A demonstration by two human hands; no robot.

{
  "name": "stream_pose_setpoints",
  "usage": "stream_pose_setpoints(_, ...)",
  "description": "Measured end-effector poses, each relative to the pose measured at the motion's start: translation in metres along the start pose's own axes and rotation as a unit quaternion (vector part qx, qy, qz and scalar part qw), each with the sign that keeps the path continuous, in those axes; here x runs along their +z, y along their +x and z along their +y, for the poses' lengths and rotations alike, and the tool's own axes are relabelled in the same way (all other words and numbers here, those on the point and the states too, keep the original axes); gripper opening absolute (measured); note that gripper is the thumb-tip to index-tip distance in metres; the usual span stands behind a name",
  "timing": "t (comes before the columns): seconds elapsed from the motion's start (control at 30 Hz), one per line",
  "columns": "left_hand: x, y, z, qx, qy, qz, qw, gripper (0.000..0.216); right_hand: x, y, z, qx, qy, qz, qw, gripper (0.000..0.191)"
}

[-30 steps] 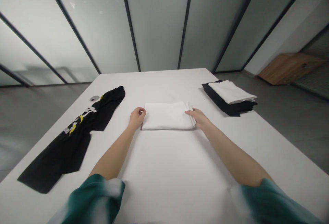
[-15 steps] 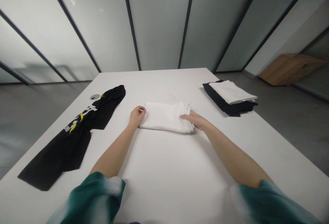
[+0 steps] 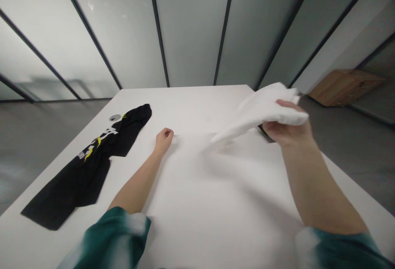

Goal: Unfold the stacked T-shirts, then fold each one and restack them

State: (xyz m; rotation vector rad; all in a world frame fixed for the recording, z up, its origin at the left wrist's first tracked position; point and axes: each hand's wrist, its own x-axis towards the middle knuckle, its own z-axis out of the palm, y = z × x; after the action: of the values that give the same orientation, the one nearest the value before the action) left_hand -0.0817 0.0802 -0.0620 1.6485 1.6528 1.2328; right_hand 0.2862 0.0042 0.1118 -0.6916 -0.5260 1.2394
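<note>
My right hand grips one end of a folded white garment and holds it up over the right part of the table. The fingers wrap round its edge, thumb on top. Its other end slants down to the left, close to the tabletop and smeared by motion. My left hand rests on the table left of the middle, fingers curled in and nothing seen in them. Behind the lifted garment, the folded pile at the right is mostly hidden; only a dark corner of it shows.
A black garment with white and yellow print lies lengthwise along the left side of the white table. Beside its far end is a small grey disc. Frosted panels stand behind the table, and a wooden box is on the floor at right.
My right hand has lifted the folded white garment off the table and carried it right, towards the pile. My left hand has let go of its left end and stayed in place.
</note>
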Motion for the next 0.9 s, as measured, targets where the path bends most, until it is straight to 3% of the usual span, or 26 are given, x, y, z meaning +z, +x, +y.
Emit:
stream_pose_setpoints(0.13, -0.001, 0.000, 0.002, -0.004, 0.009, -0.010, 1.000, 0.019, 0.000, -0.015, -0.052, -0.164, 0.049, 0.013, 0.985, 0.017)
stream_pose_setpoints(0.27, -0.001, 0.000, 0.003, -0.010, 0.009, -0.010, 1.000, 0.019, -0.015, -0.022, -0.085, -0.255, 0.053, 0.012, 0.965, 0.015)
stream_pose_setpoints(0.47, 0.001, 0.001, 0.001, -0.014, 0.011, -0.015, 1.000, 0.021, -0.032, 0.010, -0.100, -0.309, 0.090, 0.026, 0.947, 0.023)
stream_pose_setpoints(0.63, 0.000, 0.001, 0.002, -0.008, 0.018, -0.015, 1.000, 0.021, -0.011, 0.072, -0.093, -0.263, 0.083, 0.226, 0.934, 0.029)
stream_pose_setpoints(0.7, -0.001, 0.000, 0.002, -0.006, 0.021, -0.014, 1.000, 0.021, -0.003, 0.095, -0.100, -0.249, 0.050, 0.216, 0.943, 0.031)
stream_pose_setpoints(0.77, -0.001, 0.000, 0.002, -0.004, 0.024, -0.016, 1.000, 0.021, -0.004, 0.112, -0.111, -0.279, 0.025, 0.174, 0.944, 0.033)
stream_pose_setpoints(0.83, -0.001, 0.000, 0.002, -0.004, 0.024, -0.019, 1.000, 0.021, -0.016, 0.120, -0.117, -0.328, 0.021, 0.161, 0.931, 0.032)
stream_pose_setpoints(0.9, -0.001, 0.000, 0.003, -0.004, 0.025, -0.020, 0.999, 0.021, -0.041, 0.121, -0.110, -0.349, 0.020, 0.204, 0.914, 0.028)
